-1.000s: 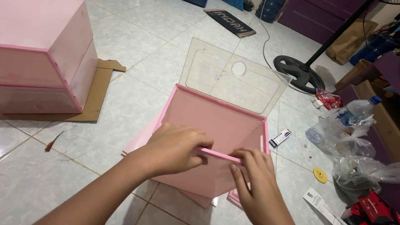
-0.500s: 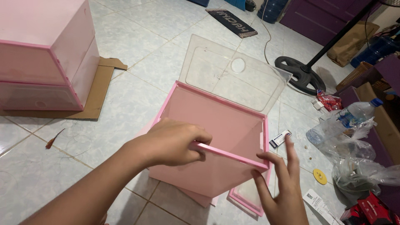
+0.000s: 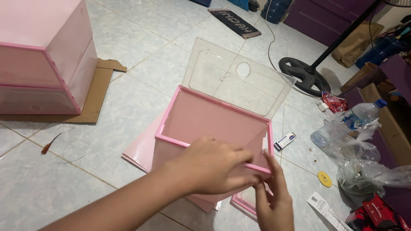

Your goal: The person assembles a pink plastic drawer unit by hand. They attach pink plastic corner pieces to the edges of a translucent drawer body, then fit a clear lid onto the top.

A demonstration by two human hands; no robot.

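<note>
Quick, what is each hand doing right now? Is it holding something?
Left hand: closed on the front rim of the pink box.
Right hand: fingers straight, open, touching the box's front right corner.

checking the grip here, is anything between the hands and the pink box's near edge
Nothing visible does. The left hand lies directly over the near rim of the open pink plastic box, and the right hand touches its near right corner from below. The clear plastic lid stands at the far side.
</note>
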